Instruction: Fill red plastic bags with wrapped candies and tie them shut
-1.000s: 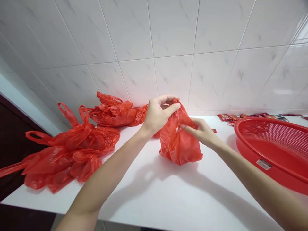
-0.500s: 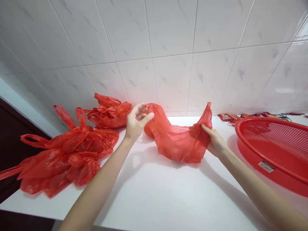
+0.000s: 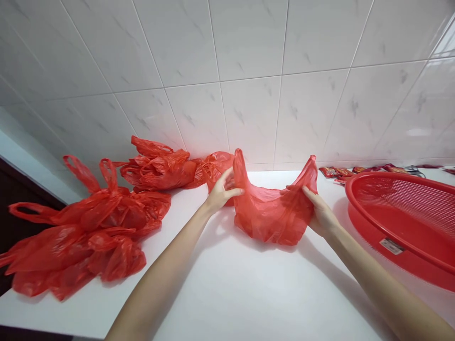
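Observation:
A thin red plastic bag [image 3: 272, 215] is stretched between my two hands above the white table, its two handles pointing up. My left hand [image 3: 224, 190] grips the bag's left side, thumb in front and fingers partly behind the plastic. On the other side my right hand [image 3: 320, 208] pinches the bag below its right handle, with some fingers hidden behind or inside it. Just behind my left hand another red plastic bag [image 3: 216, 166] lies crumpled against the wall.
Filled, knotted red bags [image 3: 103, 222] are heaped on the left, with a pile of crumpled red bags [image 3: 159, 166] behind them. A red mesh basket [image 3: 401, 237] stands on the right. Small red packets [image 3: 334, 172] lie along the tiled wall [image 3: 256, 113].
My left hand has shifted right and now holds the near bag's left side, with its handle upright. The bag behind has separated from it. My right hand has barely moved.

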The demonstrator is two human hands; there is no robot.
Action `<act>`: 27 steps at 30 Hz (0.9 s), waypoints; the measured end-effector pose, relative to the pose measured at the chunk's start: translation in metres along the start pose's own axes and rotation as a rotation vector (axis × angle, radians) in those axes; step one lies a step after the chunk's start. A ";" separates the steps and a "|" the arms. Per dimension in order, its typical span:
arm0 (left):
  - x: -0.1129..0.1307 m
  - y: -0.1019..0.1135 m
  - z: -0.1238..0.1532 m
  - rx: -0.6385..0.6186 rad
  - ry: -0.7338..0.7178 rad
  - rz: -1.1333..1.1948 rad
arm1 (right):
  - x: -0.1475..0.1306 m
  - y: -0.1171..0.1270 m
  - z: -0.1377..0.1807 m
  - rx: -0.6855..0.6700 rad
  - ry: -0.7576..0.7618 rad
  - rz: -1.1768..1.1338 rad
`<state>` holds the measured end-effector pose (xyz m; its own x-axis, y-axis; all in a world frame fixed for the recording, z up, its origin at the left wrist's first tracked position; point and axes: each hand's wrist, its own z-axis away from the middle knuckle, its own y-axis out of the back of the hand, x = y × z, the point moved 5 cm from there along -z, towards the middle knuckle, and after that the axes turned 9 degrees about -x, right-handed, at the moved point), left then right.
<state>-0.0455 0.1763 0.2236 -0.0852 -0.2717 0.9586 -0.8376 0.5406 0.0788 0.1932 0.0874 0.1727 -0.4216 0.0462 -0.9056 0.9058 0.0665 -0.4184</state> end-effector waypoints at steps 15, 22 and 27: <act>0.036 0.027 0.011 0.282 -0.126 0.098 | -0.034 -0.006 -0.026 0.034 0.105 0.004; 0.023 0.030 0.018 0.341 -0.040 0.172 | -0.014 0.010 -0.038 0.125 0.101 -0.067; 0.014 0.034 0.021 0.355 0.021 0.141 | -0.011 0.013 -0.039 0.087 0.078 0.008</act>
<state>-0.0866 0.1746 0.2346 -0.2051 -0.1955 0.9590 -0.9536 0.2606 -0.1508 0.2080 0.1263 0.1797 -0.4136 0.1239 -0.9020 0.9077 -0.0207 -0.4191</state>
